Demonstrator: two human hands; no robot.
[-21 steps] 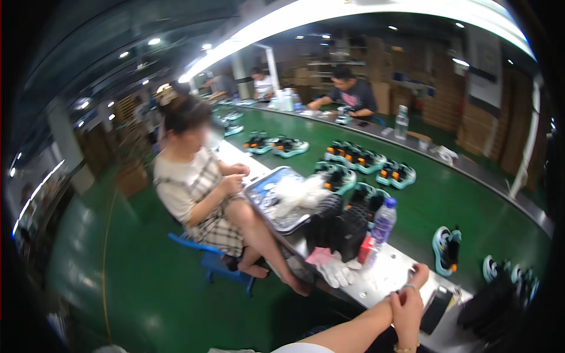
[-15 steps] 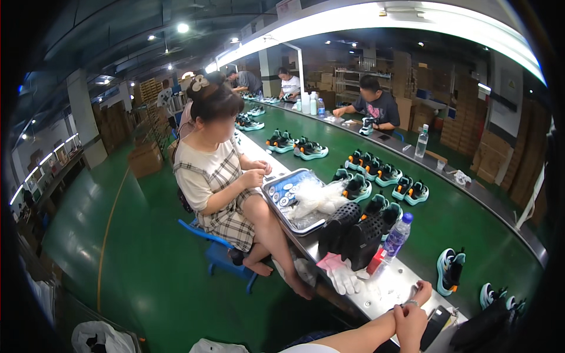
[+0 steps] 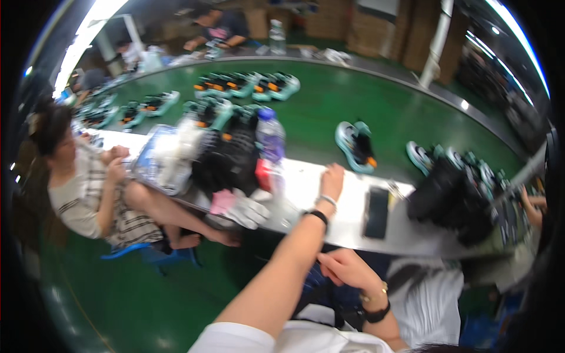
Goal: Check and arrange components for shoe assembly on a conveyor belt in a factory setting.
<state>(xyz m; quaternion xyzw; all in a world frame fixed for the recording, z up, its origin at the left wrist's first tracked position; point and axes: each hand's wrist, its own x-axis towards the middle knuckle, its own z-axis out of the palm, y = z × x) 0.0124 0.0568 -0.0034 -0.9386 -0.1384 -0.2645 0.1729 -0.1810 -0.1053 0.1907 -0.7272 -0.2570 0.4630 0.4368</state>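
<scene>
My left arm stretches across the metal bench ledge, and my left hand (image 3: 332, 181) is over its bright surface. Blur hides how the left fingers lie; a bracelet and a black wristband are on that wrist. Close beside my left forearm, my right hand (image 3: 350, 269) has its fingers curled in, with nothing visible in them. A dark phone (image 3: 376, 213) lies on the ledge, right of my left hand. To its left stand a clear bottle with a purple cap (image 3: 271, 136) and a red box (image 3: 263, 175). One black-and-mint sneaker (image 3: 355, 147) sits beyond on the green belt.
Black perforated shoes (image 3: 235, 156) stand by white gloves (image 3: 250, 212) and a pink cloth (image 3: 222, 202). More dark shoes (image 3: 450, 203) are at the right. A seated co-worker (image 3: 82, 188) is at left beside a tray (image 3: 147, 157). Several sneakers line the belt.
My view has swung to the right, so the co-worker and tray now appear farther left. My right hand has come off my left wrist and moved back toward me.
</scene>
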